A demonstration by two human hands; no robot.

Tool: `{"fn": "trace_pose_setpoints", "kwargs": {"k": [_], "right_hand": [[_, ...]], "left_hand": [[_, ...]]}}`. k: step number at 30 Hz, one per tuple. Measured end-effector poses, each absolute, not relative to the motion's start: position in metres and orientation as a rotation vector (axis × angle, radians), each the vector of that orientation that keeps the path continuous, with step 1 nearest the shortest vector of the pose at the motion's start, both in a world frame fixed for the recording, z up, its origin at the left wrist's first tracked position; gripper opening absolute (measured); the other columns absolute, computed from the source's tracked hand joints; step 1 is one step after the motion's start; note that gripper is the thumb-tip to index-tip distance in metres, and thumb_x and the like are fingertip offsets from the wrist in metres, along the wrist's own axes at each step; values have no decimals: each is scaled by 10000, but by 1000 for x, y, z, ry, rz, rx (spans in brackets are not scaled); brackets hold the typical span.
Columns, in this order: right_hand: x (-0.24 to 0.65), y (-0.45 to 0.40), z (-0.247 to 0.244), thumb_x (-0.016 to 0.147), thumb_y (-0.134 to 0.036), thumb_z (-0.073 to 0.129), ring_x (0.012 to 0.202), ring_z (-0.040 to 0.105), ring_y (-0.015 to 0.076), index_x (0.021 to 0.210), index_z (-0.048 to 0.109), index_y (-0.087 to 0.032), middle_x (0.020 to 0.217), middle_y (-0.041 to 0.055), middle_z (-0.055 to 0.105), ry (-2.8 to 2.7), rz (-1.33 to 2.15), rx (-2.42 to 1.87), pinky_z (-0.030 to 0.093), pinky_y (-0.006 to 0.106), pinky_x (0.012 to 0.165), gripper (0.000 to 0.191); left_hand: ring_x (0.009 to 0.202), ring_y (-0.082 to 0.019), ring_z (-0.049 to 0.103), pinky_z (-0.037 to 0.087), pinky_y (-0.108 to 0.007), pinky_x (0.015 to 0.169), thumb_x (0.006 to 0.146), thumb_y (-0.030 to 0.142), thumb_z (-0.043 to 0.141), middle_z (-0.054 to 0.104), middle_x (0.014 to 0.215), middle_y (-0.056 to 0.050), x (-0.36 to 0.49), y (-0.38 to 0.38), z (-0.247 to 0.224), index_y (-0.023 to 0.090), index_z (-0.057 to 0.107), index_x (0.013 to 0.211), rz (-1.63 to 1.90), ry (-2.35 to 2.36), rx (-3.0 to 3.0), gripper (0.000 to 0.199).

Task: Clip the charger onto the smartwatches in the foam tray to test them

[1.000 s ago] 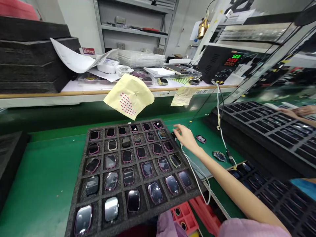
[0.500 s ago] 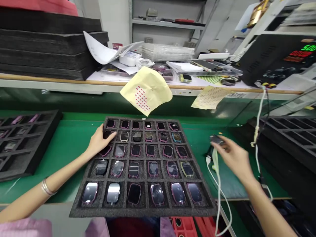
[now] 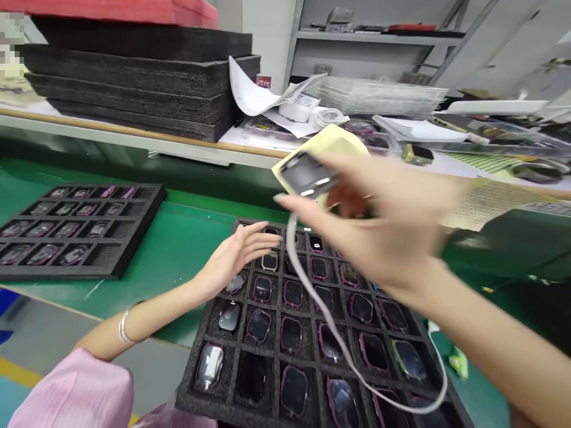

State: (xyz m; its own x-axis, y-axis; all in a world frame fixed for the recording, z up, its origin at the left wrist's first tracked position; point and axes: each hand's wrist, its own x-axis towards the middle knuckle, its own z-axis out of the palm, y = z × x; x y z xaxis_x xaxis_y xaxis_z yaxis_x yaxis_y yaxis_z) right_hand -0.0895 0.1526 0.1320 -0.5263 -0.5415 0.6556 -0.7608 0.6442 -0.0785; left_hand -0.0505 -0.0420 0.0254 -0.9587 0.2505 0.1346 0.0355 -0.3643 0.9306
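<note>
My right hand is raised over the tray, blurred, and grips a small black device from which a white cable hangs in a loop. Below it lies a black foam tray whose compartments hold several watch bodies with dark screens, many in purple frames. My left hand is over the tray's back left part, fingers stretched out and nothing seen in them. The watch in a pale frame is close to its fingertips.
Another foam tray with watch parts rests on the green table at the left. Stacked foam trays, papers and a yellow sheet are on the shelf behind.
My right hand has moved left and up, carrying the black device and its cable over the tray. My left hand has left the tray's edge and spread over its back left part. The view has turned left.
</note>
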Motion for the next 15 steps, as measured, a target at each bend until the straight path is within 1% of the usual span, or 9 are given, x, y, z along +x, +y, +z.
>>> {"fn": "trace_pose_setpoints", "kwargs": {"k": [2,3,4,6,8,10,11,13,15], "right_hand": [[-104,114,108,919,-462,527,670,579,250,1022,656,-94,755,106,628,-2278,338,1033,451,376,625,403],[-112,101,94,927,-433,517,656,577,249,995,662,-80,723,102,618,-2312,278,1068,440,360,586,388],[-120,92,81,936,-393,508,674,585,248,1001,660,-69,735,105,618,-2361,245,1141,438,343,568,364],[-140,87,56,912,-349,570,815,604,251,1102,625,-75,874,119,633,-2464,303,1375,470,320,622,339],[-160,91,34,894,-370,612,921,604,227,1219,564,-98,1011,113,627,-2563,458,1603,498,295,720,427],[-179,97,16,937,-329,558,945,610,183,1263,529,-127,1088,95,616,-2677,573,1654,498,269,795,384],[-187,98,8,961,-283,518,953,612,170,1257,531,-133,1107,92,612,-2729,587,1626,492,266,826,333],[-199,95,-5,968,-208,485,997,603,182,1216,561,-125,1113,105,607,-2793,533,1563,475,292,882,272],[-204,85,-14,936,-212,542,1034,589,233,1171,593,-107,1087,131,605,-2837,448,1548,469,346,899,262]], "left_hand": [[1050,-272,617,477,-430,940,921,537,432,659,1100,-161,-52,-42,41,121,594,1130,2576,1397,305,492],[973,-250,637,507,-402,883,916,475,495,674,1026,-141,-55,-43,42,120,624,1061,2609,1317,233,405],[893,-221,645,529,-361,816,902,412,553,675,949,-120,-59,-47,39,114,644,1001,2621,1261,143,327],[702,-140,609,518,-245,633,854,325,644,635,793,-72,-70,-57,23,94,666,916,2582,1180,-71,240],[495,-41,447,360,-143,428,808,301,703,557,685,-19,-82,-70,3,71,669,861,2536,1163,-245,239],[414,5,261,185,-132,356,793,332,717,488,640,24,-90,-83,-15,72,647,799,2483,1269,-283,269],[404,11,208,134,-138,352,791,348,716,466,626,38,-93,-87,-21,81,624,769,2440,1327,-268,284],[395,11,173,96,-145,360,793,372,706,454,607,53,-94,-93,-29,113,568,744,2319,1407,-218,298],[384,8,159,85,-150,360,799,401,686,462,596,58,-92,-94,-32,138,515,725,2194,1448,-176,322]]}}
